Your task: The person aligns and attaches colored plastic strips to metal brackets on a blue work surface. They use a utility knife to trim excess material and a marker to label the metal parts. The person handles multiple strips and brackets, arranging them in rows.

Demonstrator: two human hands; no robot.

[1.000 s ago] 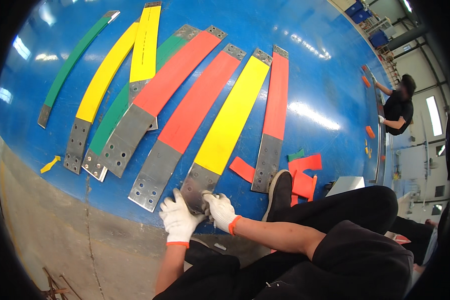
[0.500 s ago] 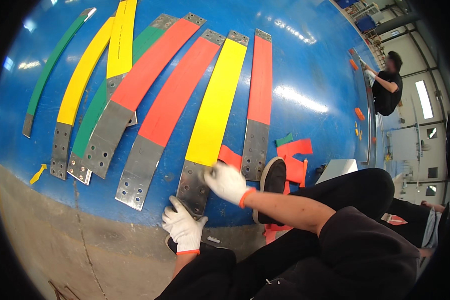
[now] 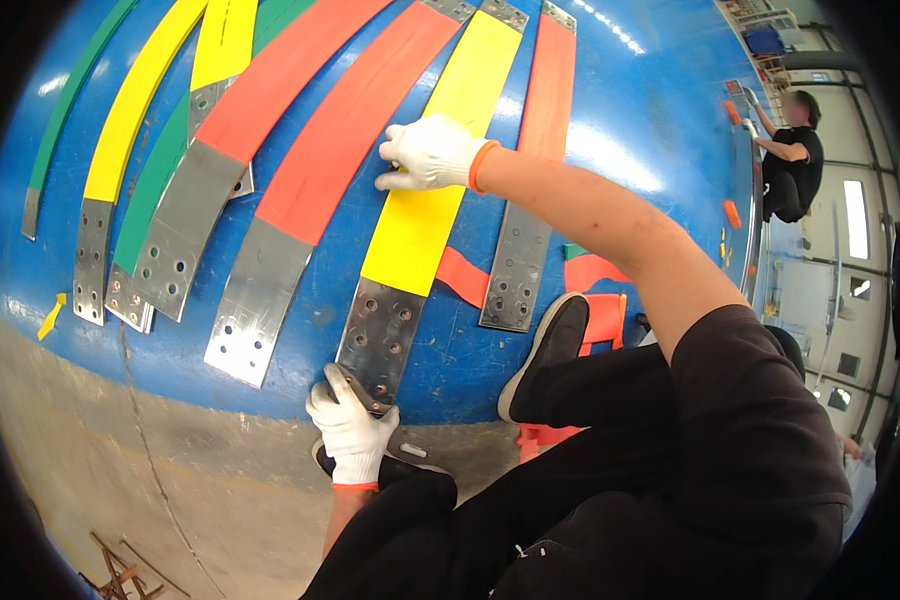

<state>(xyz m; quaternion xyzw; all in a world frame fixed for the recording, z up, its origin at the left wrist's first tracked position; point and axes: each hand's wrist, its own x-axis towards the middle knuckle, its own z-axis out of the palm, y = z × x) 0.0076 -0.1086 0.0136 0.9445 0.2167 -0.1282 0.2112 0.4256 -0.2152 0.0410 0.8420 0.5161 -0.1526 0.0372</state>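
A flat metal busbar in a yellow sleeve (image 3: 400,240) lies lengthwise before me, with bare grey ends pierced by holes. My left hand (image 3: 352,428), in a white glove with an orange cuff, grips the near metal end, thumb along its top corner. Farther up, my right hand (image 3: 435,155), gloved the same way, is over the yellow sleeve. Its fingers are apart and reach past the left edge; whether they touch the sleeve I cannot tell. Red-sleeved busbars lie on both sides, one left (image 3: 340,125) and one right (image 3: 545,100).
More green, yellow and red busbars overlap at the left on the blue floor (image 3: 280,385). Red sleeve scraps (image 3: 602,320) lie by my shoe (image 3: 555,345). A small yellow scrap (image 3: 53,315) is at the left edge. Another person (image 3: 795,155) crouches at the far right.
My right hand has moved from the bare near end up along the yellow sleeve, and its fingers have spread. My left hand stays on the near end. The whole view has shifted.
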